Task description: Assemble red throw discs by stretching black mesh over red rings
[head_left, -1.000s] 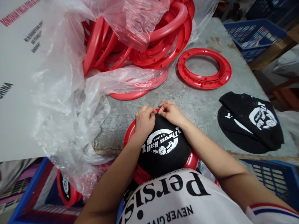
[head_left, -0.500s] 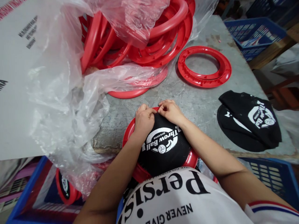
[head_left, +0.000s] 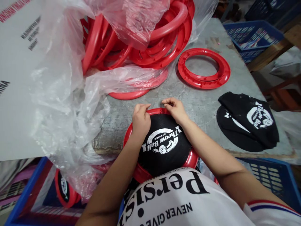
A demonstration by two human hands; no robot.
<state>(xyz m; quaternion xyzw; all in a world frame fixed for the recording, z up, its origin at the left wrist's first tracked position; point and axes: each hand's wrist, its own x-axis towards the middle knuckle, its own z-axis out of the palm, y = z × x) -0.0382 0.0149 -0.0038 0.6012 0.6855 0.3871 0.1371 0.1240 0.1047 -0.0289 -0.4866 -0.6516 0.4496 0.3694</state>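
Note:
A red plastic ring lies against my shirt and the table's front edge, with black mesh fabric printed "Throw Ball" stretched across its middle. My left hand is over the ring's far left rim, its fingers loosely bent and the index finger stretched out. On the far right of the rim is my right hand, thumb and index finger apart with nothing seen between them. The mesh's far edge lies inside the rim between both hands. My fingers' undersides are hidden.
Red rings are heaped in a clear plastic bag. A loose red ring lies on the grey table, with black printed fabric covers at right. Blue crates stand below the table edge.
Both hands have let go of the mesh's far edge and moved apart along the rim, left hand leftward, right hand slightly up. The far rim between them is now uncovered.

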